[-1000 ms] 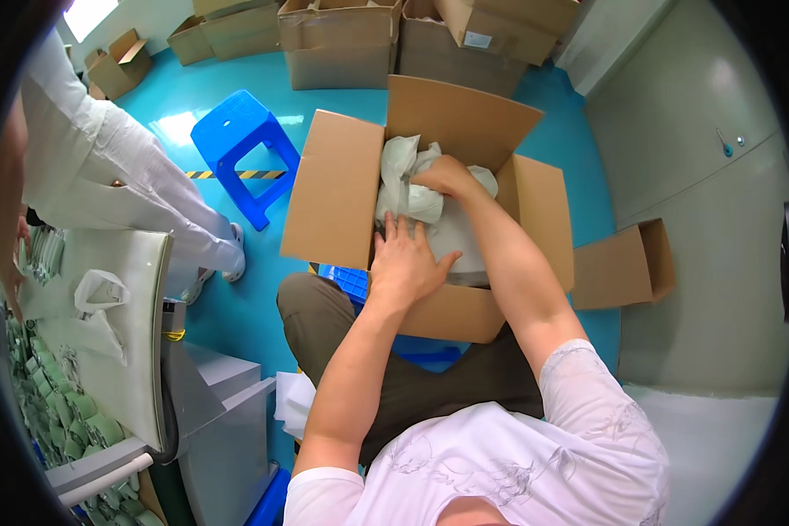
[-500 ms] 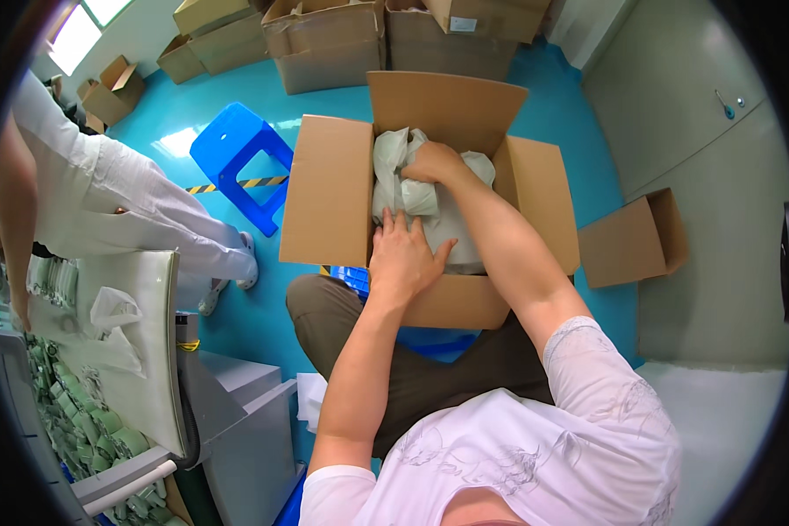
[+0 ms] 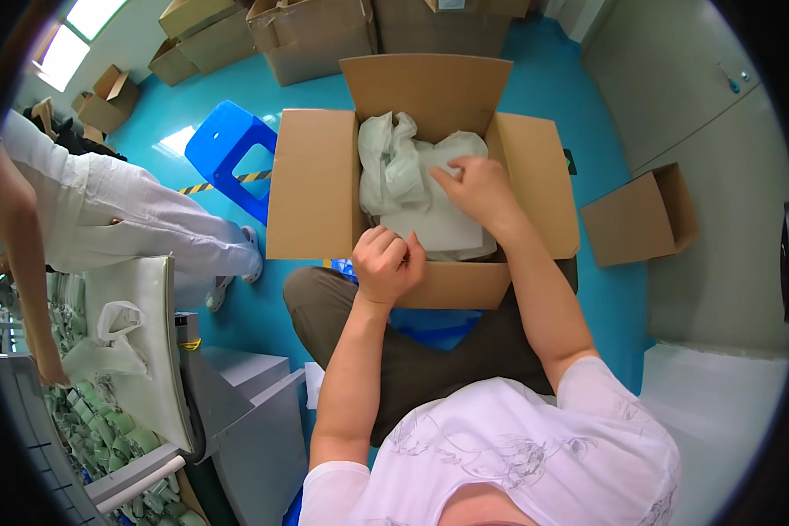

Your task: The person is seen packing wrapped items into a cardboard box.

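Head view
Left hand: my left hand (image 3: pixel 387 263) is curled into a fist at the near wall of the open cardboard box (image 3: pixel 311 188), seemingly holding nothing.
Right hand: my right hand (image 3: pixel 478 188) pinches the white plastic bags (image 3: pixel 412 180) just beneath it, inside the box.

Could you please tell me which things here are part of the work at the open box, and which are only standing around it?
In hand:
open cardboard box
pale plastic liner inside it
left hand, curled at the box's near edge
right hand, on the liner

Just about:
blue stool
small empty carton
cartons along the far wall
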`<state>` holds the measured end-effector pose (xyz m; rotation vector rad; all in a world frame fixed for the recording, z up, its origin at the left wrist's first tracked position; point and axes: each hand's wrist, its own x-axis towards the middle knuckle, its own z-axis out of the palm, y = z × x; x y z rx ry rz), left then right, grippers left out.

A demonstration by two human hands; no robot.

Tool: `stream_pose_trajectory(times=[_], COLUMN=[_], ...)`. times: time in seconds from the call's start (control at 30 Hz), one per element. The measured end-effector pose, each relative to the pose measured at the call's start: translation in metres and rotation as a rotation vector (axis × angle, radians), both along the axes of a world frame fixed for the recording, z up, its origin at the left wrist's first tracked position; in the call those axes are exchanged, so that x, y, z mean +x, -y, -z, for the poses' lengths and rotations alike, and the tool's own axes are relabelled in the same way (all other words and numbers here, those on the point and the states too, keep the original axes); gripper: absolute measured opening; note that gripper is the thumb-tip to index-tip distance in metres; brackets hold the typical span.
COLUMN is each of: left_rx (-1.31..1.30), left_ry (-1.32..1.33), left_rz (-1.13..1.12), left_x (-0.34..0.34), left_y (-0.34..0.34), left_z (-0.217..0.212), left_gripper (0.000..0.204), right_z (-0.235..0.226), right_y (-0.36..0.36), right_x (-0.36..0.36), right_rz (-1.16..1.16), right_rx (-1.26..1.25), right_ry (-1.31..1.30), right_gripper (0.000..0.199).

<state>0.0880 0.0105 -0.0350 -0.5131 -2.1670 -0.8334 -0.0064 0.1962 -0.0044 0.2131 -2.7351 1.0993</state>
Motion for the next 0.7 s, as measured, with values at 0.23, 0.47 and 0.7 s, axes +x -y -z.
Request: stream_pose_trajectory(times=[0.23,0.47,0.7], left_rx=[0.162,0.155,0.125], left_ry=[-0.022,0.035,0.123], left_rz=[0.075,0.027,0.027], left_x=[0.028,0.052,0.041], left_y=[0.007,0.004,-0.006], left_z=[0.008,0.017,0.019], left_gripper=[0.021,0.006,0.010], right_z=[-0.004,0.014,0.017], right_y=[-0.022,-0.027,-0.037], right_x=[0.100,0.110,0.100], right_rz=[-0.287,-0.537,-0.544], right_rx=[-0.137,0.180,0.217], right_ry=[0.069,-0.053,0.002], right_gripper=[0.033,0.027,0.021])
